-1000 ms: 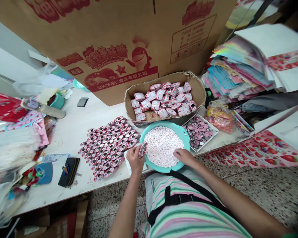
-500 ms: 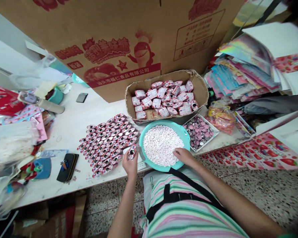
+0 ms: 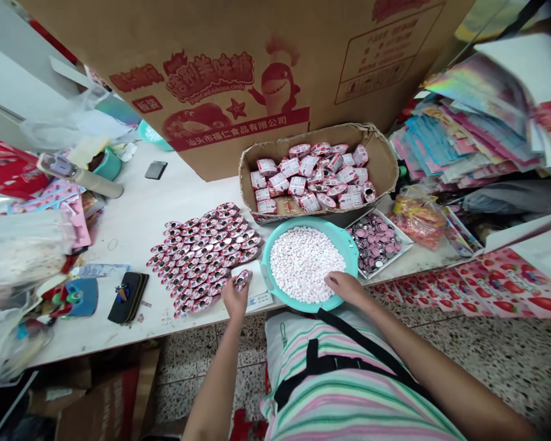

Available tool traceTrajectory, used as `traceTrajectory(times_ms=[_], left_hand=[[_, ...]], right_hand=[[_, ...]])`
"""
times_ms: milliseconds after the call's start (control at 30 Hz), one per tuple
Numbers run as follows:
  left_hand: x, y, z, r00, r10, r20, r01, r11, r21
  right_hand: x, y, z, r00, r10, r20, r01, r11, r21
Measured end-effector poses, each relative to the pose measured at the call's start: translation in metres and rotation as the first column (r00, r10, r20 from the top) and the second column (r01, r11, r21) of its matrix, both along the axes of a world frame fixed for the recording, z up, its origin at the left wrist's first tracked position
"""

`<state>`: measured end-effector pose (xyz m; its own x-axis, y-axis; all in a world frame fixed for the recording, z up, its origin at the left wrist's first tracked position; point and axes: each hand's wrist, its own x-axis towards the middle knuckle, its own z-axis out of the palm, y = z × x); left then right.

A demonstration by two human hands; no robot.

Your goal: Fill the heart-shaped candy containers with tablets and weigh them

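My left hand (image 3: 235, 300) is closed on a small oval container (image 3: 242, 280) with a dark round hole in its top. It is just right of a tight block of similar red-and-white containers (image 3: 202, 257) standing on the table, their holes facing up. My right hand (image 3: 344, 286) is at the right side of a turquoise bowl (image 3: 267, 273), fingertips pressed together at the small pale pink-white candies (image 3: 305, 263). Whether those fingers hold any candies is hidden. Between the bowl and the block lies a flat white device (image 3: 259, 300) with a printed front.
Behind the bowl, an open cardboard box (image 3: 388, 159) holds more containers. To the right, a white tray (image 3: 401, 251) has pink and silver round lids. A large carton (image 3: 229, 135) stands at the back. A black wallet (image 3: 127, 298) and plastic bags are left; stacked packaging is right.
My left hand has moved slightly left and down with the container, toward the block and away from the bowl. My right hand stays at the candies. The view has shifted slightly.
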<state>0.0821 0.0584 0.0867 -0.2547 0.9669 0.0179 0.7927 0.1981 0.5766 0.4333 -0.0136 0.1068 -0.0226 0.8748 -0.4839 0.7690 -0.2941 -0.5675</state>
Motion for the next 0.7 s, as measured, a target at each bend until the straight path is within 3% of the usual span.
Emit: traceTrajectory(times_ms=[167, 300, 433, 533, 700], left_hand=[[0.001, 0.005, -0.007, 0.995, -0.102, 0.015, 0.103, 0.994, -0.035], [-0.009, -0.015, -0.001, 0.995, -0.085, -0.043, 0.088, 0.994, 0.063], [-0.020, -0.062, 0.003, 0.991, 0.092, -0.101, -0.081, 0.991, 0.108], [-0.024, -0.109, -0.004, 0.969, 0.217, -0.121, -0.211, 0.976, 0.060], [-0.026, -0.181, -0.031, 0.968, 0.219, -0.126, -0.238, 0.957, -0.167]], right_hand=[[-0.001, -0.003, -0.001, 1.000, 0.023, 0.022, -0.023, 1.000, 0.013], [-0.001, -0.005, -0.002, 0.998, 0.028, 0.049, -0.029, 1.000, 0.008], [-0.003, -0.005, -0.007, 0.998, 0.031, 0.048, -0.032, 0.999, 0.012], [-0.005, -0.005, -0.013, 0.998, 0.037, 0.047, -0.037, 0.999, -0.004], [-0.011, -0.002, -0.018, 0.998, 0.058, 0.022, -0.058, 0.998, -0.013]])
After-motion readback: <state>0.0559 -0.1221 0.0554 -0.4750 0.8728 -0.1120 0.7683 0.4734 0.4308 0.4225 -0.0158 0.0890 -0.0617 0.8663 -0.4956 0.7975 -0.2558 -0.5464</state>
